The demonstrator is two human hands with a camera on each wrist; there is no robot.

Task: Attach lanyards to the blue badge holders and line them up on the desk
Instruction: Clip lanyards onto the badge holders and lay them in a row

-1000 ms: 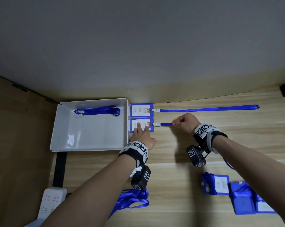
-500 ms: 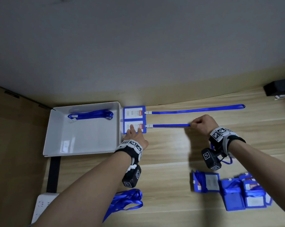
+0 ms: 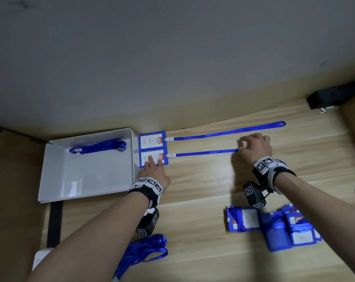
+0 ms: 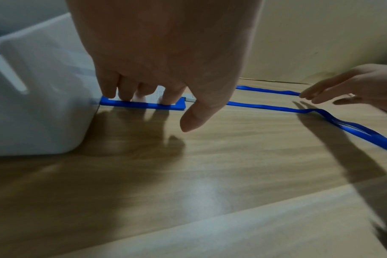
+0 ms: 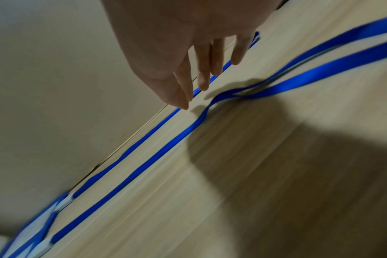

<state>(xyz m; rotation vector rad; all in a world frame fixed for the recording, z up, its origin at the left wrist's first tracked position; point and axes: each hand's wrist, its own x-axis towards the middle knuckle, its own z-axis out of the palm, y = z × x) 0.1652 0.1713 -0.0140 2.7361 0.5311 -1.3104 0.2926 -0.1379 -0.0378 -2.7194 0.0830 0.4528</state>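
White tray (image 3: 87, 176): just left of the left fingers.
Left hand (image 3: 154, 171): straight fingers (image 4: 169, 97) press the near badge holder (image 3: 153, 157) flat on the counter (image 3: 192, 190).
Lanyard (image 3: 205, 153): runs lengthwise rightward to the right fingers.
Right hand (image 3: 254, 147): nearer the slack end, fingers (image 5: 183, 97) loosely extended above the strap, holding nothing.

The right hand (image 5: 188, 43) hangs over a pale wood-grain desk (image 5: 265, 200), its fingers (image 5: 204, 69) straight and pointing down, their tips just above the surface and holding nothing. Two flat blue ribbon lanyards run side by side along the desk beside a plain beige wall (image 5: 55, 87). The nearer blue lanyard (image 5: 144, 167) kinks just below the fingertips and splits into two straps. The farther blue lanyard (image 5: 130, 151) lies straight behind the fingers. The hand casts a broad shadow.
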